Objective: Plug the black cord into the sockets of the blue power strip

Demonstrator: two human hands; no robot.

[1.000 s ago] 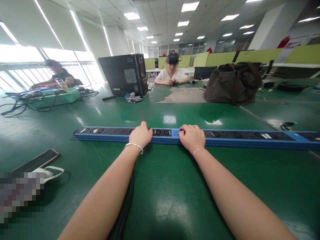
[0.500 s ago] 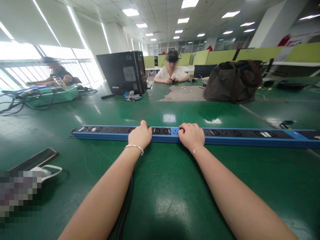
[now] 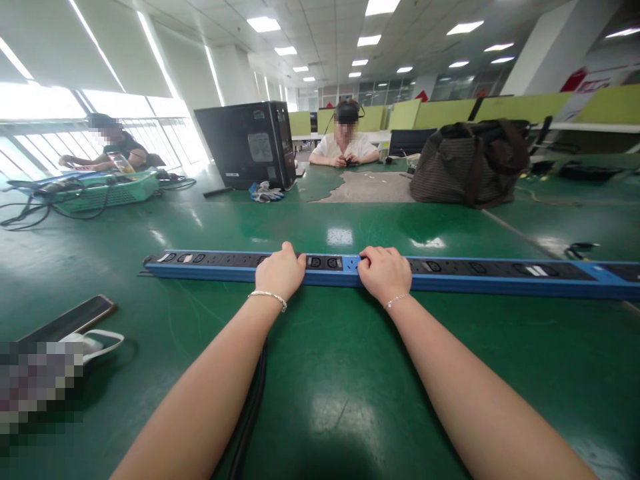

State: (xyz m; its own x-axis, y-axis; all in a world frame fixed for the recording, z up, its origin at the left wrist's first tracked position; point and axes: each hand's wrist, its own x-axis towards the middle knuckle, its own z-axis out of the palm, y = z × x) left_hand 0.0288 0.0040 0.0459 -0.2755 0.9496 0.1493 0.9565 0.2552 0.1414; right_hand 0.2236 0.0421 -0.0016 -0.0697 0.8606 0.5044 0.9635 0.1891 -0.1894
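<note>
A long blue power strip (image 3: 327, 277) with a row of black sockets lies across the green table, its right end running out of view. My left hand (image 3: 280, 270) is wrapped over it left of the middle, fingers hidden on the far side. A short way to the right, my right hand (image 3: 386, 272) grips the same strip, its fingers curled over the top. Between the two hands several sockets and a blue section show. Under my left forearm a black cable (image 3: 253, 407) runs toward the bottom edge.
At left lie a phone (image 3: 70, 319) and a partly blurred item with a white loop. Farther back stand a green basket (image 3: 115, 192) with cables, a black computer case (image 3: 245, 147), gloves (image 3: 267, 193) and a dark bag (image 3: 465, 163). Two people sit beyond.
Both hands keep their grip on the power strip, which stays in place. The view has shifted very slightly, and the person at the left has moved an arm.
</note>
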